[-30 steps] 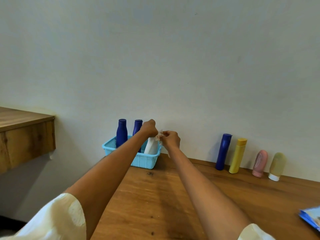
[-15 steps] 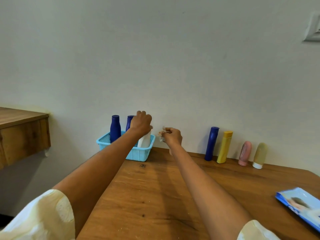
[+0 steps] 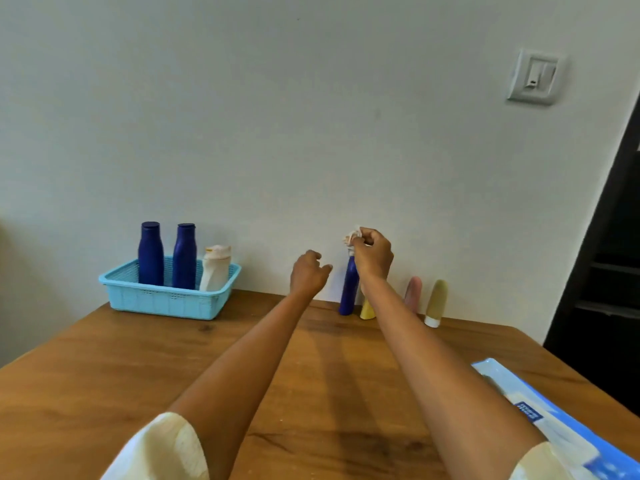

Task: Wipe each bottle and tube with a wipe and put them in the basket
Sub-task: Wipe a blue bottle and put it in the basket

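the right hand [image 3: 372, 256] pinches a crumpled wipe [image 3: 351, 237] just above the top of a tall blue bottle [image 3: 349, 289] standing by the wall. the left hand [image 3: 308, 273] hangs beside that bottle, fingers loosely curled, holding nothing. a yellow bottle [image 3: 366, 309], pink tube [image 3: 413, 292] and olive tube [image 3: 435, 301] stand to the right. the light blue basket [image 3: 166, 301] on the wooden table [image 3: 104, 375] holds two blue bottles [image 3: 151, 254] and a white bottle [image 3: 215, 268]. a wipes pack [image 3: 540, 417] lies at the right edge

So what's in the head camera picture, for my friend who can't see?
A person's right hand holds a crumpled wipe atop a blue bottle by the wall; the left hand reaches toward it. Three bottles stand in a light blue basket.
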The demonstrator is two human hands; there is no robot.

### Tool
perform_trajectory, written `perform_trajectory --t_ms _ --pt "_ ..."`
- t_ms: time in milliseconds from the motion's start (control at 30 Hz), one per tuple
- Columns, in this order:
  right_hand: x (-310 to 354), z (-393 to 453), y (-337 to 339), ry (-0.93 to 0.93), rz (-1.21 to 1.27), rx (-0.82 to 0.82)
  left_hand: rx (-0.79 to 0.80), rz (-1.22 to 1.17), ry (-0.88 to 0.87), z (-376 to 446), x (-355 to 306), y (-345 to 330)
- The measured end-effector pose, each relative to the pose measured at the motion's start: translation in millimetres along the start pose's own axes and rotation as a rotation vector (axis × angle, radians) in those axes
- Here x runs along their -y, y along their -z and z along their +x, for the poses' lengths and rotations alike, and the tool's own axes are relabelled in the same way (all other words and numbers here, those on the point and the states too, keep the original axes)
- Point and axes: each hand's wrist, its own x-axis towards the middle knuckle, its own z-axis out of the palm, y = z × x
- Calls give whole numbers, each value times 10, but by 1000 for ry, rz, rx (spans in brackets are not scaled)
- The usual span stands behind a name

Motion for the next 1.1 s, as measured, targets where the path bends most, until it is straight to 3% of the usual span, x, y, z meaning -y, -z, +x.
perform_trajectory --t_ms 333,467,600,733,933,1100 --pt "-219 500 381 32 10 -61 57 104 -136 463 -316 -558" --pt "-257 486 401 31 39 -64 42 38 -208 481 -278 -556" --pt "-204 357 346 16 118 -62 -15 -55 -228 398 -247 -335" --pt "-31 78 227 -40 284 -14 -69 -313 -189 192 -251 102" --pt "243 -518 81 -101 573 2 152 -437 -186 -384 -85 743" --pt "335 -868 67 -84 433 98 228 -498 -145 -747 54 1132"
